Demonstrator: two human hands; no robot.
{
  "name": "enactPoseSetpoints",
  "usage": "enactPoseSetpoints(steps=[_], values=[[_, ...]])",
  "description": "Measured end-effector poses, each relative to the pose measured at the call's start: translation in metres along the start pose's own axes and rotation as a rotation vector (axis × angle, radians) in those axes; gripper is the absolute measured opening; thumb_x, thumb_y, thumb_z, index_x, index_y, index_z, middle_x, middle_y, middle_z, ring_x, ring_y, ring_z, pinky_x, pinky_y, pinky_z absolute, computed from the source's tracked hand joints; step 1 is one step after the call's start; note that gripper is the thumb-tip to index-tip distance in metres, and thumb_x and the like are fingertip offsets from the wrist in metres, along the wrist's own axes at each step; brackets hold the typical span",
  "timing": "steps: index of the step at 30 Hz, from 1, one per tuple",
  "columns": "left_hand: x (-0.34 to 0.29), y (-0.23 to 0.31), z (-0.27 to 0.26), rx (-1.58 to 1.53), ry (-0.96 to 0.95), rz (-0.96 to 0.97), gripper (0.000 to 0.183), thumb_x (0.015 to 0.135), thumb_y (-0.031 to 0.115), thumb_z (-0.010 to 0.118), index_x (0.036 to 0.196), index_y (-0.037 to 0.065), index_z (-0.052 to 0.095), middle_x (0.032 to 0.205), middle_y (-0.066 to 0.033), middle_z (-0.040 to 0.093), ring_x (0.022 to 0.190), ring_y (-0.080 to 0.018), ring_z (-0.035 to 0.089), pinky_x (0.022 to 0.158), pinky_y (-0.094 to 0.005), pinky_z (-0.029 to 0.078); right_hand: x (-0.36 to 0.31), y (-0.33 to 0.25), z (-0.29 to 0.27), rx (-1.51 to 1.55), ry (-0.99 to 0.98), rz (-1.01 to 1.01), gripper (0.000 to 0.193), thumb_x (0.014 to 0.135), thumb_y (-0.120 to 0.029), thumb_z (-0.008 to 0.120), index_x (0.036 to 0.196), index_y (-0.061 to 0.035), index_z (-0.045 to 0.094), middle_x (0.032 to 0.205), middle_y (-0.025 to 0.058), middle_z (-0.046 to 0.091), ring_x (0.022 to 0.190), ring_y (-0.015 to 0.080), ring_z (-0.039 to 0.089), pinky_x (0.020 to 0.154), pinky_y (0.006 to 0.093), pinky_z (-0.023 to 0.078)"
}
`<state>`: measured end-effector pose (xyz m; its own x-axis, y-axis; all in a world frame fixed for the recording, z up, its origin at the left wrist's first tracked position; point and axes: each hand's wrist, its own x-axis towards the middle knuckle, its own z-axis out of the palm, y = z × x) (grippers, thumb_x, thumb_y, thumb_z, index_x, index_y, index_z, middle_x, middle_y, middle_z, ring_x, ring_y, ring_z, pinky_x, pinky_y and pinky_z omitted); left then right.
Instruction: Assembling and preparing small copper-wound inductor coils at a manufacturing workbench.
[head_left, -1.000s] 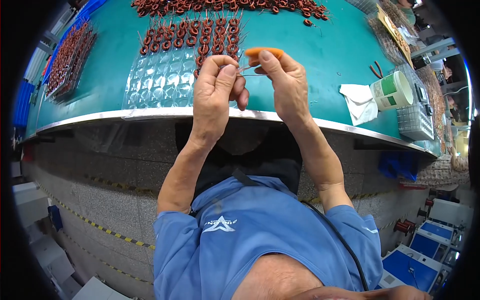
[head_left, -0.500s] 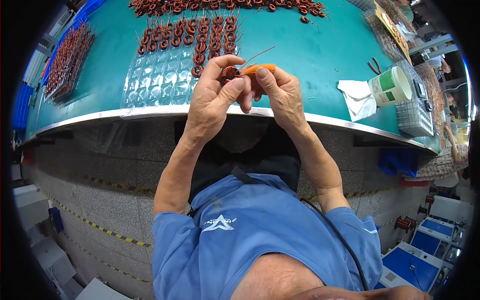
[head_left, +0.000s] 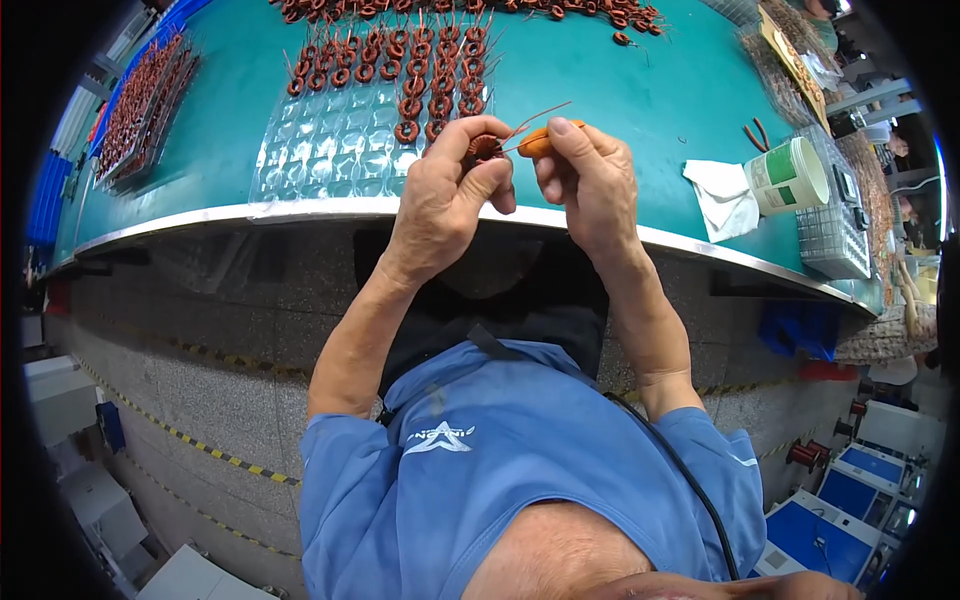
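Pinched between the fingers of my left hand (head_left: 450,190) is a copper-wound toroid coil (head_left: 484,148), with a wire lead sticking up to the right. My right hand (head_left: 598,185) is closed round an orange-handled tool (head_left: 540,142); its thin metal shaft points left at the coil. Whether the shaft's tip touches the coil is hard to make out. Beyond my left hand lies a clear plastic tray (head_left: 325,150) with round pockets. Several similar coils (head_left: 410,108) stand in its far and right pockets, their leads pointing up.
A heap of coils (head_left: 480,5) lies along the far side of the green table (head_left: 600,85). At left stands a stack of filled trays (head_left: 150,110). To the right are a white cloth (head_left: 722,198), a white-and-green tub (head_left: 785,178), pliers (head_left: 757,135) and stacked clear trays (head_left: 832,235).
Both hands have shifted slightly right. My right hand and the orange-handled tool have drawn away from the coil, so the metal shaft now shows between them.
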<state>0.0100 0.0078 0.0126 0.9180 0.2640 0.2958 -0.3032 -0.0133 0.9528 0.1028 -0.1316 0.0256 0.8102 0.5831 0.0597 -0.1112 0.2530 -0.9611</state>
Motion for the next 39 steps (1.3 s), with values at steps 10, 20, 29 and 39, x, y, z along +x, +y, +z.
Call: enactPoseSetpoints(steps=[10, 20, 29, 39], values=[[-0.006, 0.000, -0.006, -0.433, -0.087, -0.270, 0.023, 0.098, 0.013, 0.042, 0.112, -0.005, 0.049, 0.068, -0.0088, 0.049, 0.056, -0.0189, 0.053, 0.056, -0.0308, 0.050, 0.011, 0.022, -0.020, -0.224, -0.149, -0.283, 0.038, 0.088, -0.005, 0.064, 0.124, -0.0035, 0.054, 0.083, 0.0031, 0.060, 0.066, 0.0061, 0.056, 0.059, 0.0213, 0.047], [-0.012, -0.011, -0.016, 0.084, -0.131, -0.129, 0.028, 0.098, 0.019, 0.051, 0.120, 0.002, 0.050, 0.069, -0.0007, 0.051, 0.055, -0.0064, 0.045, 0.048, -0.0181, 0.033, 0.001, 0.014, -0.018, 0.052, -0.164, 0.176, 0.027, 0.095, -0.028, 0.059, 0.101, -0.0015, 0.061, 0.058, -0.0005, 0.055, 0.044, 0.0056, 0.050, 0.038, 0.0188, 0.038], [-0.016, 0.001, -0.001, -0.367, 0.057, -0.177, 0.021, 0.097, 0.015, 0.051, 0.111, 0.000, 0.053, 0.063, -0.0018, 0.045, 0.050, -0.0083, 0.040, 0.043, -0.0209, 0.036, -0.018, 0.003, 0.000, -0.142, -0.102, -0.230, 0.020, 0.094, -0.018, 0.060, 0.093, 0.0019, 0.062, 0.060, 0.0037, 0.059, 0.048, 0.0084, 0.055, 0.042, 0.0234, 0.044], [-0.001, 0.023, 0.002, -0.256, -0.025, -0.133, 0.018, 0.098, 0.010, 0.043, 0.111, 0.000, 0.047, 0.061, -0.0054, 0.049, 0.049, -0.0124, 0.048, 0.045, -0.0226, 0.039, -0.019, 0.005, -0.026, -0.118, 0.174, -0.226, 0.040, 0.100, -0.036, 0.045, 0.109, 0.0015, 0.056, 0.070, 0.0037, 0.059, 0.050, 0.0076, 0.053, 0.045, 0.0184, 0.041]])
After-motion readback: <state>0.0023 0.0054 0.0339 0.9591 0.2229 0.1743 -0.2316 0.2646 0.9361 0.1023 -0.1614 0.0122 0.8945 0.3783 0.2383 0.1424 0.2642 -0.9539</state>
